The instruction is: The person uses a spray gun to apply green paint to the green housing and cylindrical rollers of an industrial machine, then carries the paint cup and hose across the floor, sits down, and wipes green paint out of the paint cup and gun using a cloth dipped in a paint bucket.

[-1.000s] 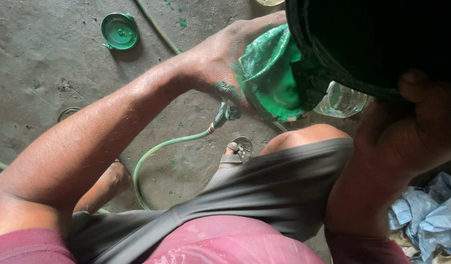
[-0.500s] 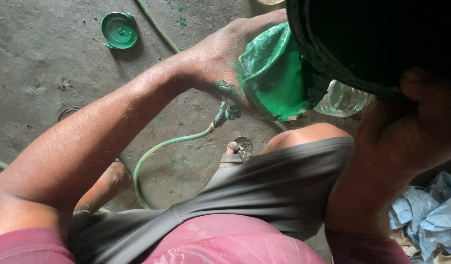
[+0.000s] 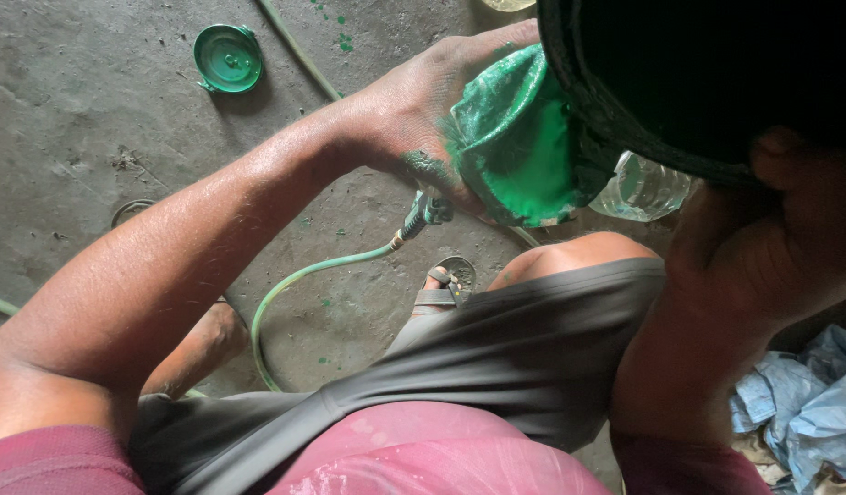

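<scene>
My left hand (image 3: 423, 119), smeared with green paint, grips a green paint-covered cup (image 3: 515, 147) that is tilted on its side, its wet green inside facing down toward my knee. My right hand (image 3: 790, 229) holds the rim of a large black container (image 3: 716, 73) raised at the upper right, its dark underside filling that corner. A clear plastic bottle (image 3: 638, 188) shows between the cup and the black container. How the bottle is held is hidden.
A green round lid (image 3: 227, 58) lies on the grey concrete floor (image 3: 93, 119) at the upper left. A light green hose (image 3: 304, 284) with a metal fitting curves across the floor by my sandalled foot (image 3: 446, 284). Crumpled blue cloth (image 3: 808, 403) lies at the lower right.
</scene>
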